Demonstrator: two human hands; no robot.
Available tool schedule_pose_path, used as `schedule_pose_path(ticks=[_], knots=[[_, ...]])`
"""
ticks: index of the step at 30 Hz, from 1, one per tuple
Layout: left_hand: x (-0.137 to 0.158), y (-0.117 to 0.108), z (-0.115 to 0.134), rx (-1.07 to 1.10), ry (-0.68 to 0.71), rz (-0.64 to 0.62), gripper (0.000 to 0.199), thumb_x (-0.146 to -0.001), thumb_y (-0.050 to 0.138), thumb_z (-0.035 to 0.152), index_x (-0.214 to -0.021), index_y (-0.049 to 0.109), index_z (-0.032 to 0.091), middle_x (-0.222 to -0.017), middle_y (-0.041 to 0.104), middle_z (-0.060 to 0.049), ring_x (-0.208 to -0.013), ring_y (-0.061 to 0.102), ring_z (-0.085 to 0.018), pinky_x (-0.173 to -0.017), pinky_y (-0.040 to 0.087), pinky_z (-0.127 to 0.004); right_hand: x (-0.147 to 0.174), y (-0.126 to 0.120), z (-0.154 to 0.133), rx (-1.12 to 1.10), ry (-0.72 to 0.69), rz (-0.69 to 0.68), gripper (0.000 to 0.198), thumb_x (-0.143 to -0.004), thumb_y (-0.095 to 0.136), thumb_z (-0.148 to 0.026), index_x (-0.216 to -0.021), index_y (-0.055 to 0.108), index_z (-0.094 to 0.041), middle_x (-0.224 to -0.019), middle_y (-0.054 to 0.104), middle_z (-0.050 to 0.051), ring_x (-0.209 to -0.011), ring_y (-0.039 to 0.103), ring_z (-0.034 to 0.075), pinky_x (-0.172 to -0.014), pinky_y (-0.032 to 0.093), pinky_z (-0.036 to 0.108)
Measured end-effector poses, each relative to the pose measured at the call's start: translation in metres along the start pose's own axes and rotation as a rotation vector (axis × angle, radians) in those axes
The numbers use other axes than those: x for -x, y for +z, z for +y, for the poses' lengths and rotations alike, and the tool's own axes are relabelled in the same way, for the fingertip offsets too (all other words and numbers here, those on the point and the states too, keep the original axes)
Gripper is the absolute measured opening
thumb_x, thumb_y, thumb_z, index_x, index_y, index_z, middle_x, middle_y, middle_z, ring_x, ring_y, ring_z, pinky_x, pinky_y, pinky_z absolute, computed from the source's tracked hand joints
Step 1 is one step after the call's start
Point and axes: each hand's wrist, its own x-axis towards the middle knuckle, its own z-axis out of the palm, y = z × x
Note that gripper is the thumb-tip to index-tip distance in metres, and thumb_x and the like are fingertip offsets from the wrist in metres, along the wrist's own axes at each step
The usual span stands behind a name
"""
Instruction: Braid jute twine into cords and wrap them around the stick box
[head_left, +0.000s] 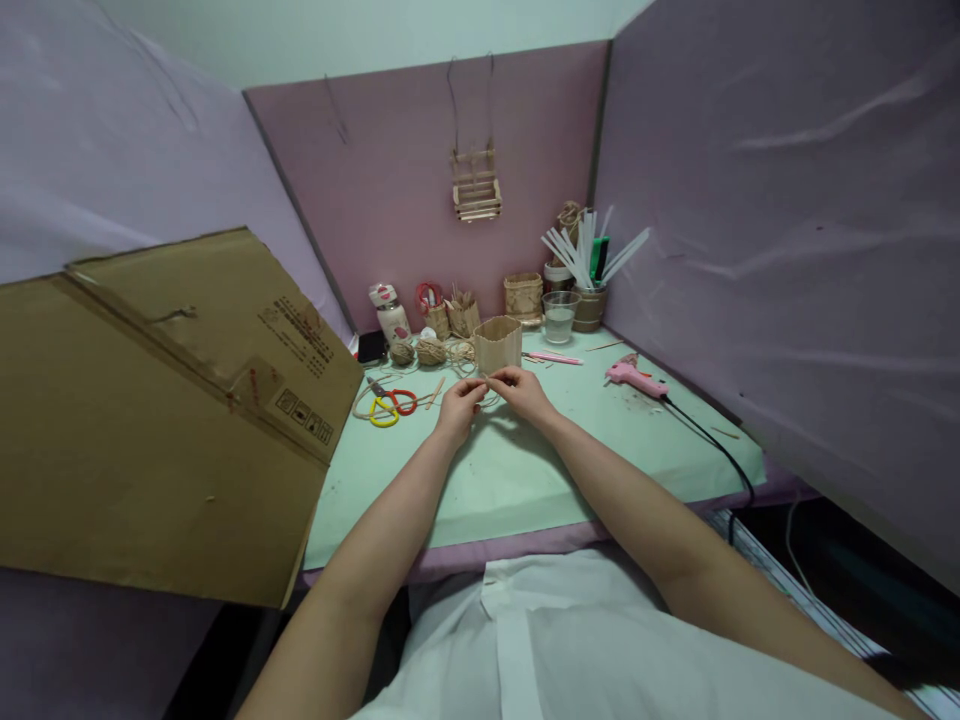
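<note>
My left hand [460,404] and my right hand [522,393] meet over the middle of the table, both pinching a thin strand of twine [491,401]. A loop of it hangs just below my fingertips. Right behind my hands stands a cup made of wooden craft sticks [497,346], open at the top. Balls of twine [431,351] lie behind and to the left of my left hand. Scissors with red and yellow handles [385,411] rest farther left, beside a loose craft stick [435,393].
A pink glue gun [636,379] lies on the right, its black cord running off the table edge. Along the back stand a glass of water [559,322], a pot with white glue sticks [589,308] and a bottle [391,316]. A large cardboard sheet [195,430] leans at the left.
</note>
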Motion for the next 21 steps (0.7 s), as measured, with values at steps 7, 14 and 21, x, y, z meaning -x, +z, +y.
schedule_pose_path(ticks=[7, 14, 21], knots=[[-0.0006, -0.0007, 0.0028, 0.144, -0.076, 0.036, 0.022, -0.055, 0.075, 0.022, -0.068, 0.059, 0.014, -0.059, 0.05, 0.003, -0.053, 0.042, -0.005, -0.044, 0.025, -0.017, 0.0031, 0.003, -0.0017, -0.015, -0.035, 0.023, 0.024, -0.071, 0.062, -0.04, -0.071, 0.065, -0.016, -0.069, 0.062, 0.003, -0.068, 0.054, 0.014, -0.065, 0.041, 0.027], [0.0007, -0.0033, 0.0034, 0.129, -0.14, -0.104, 0.025, -0.059, 0.074, 0.026, -0.075, 0.06, 0.015, -0.062, 0.053, 0.002, -0.054, 0.043, -0.005, -0.047, 0.028, -0.017, 0.0043, 0.0036, -0.0061, -0.11, -0.043, 0.019, 0.023, -0.068, 0.063, -0.039, -0.07, 0.064, -0.017, -0.07, 0.059, 0.002, -0.066, 0.051, 0.013, -0.063, 0.04, 0.026], [-0.001, 0.0016, -0.0038, -0.286, 0.165, -0.014, 0.015, -0.065, 0.065, 0.028, -0.072, 0.063, 0.014, -0.062, 0.058, 0.001, -0.059, 0.048, -0.01, -0.058, 0.038, -0.023, 0.0032, 0.0006, -0.0081, -0.266, 0.207, -0.038, 0.027, -0.064, 0.065, -0.042, -0.071, 0.062, -0.017, -0.059, 0.055, -0.001, -0.056, 0.045, 0.011, -0.054, 0.035, 0.024]])
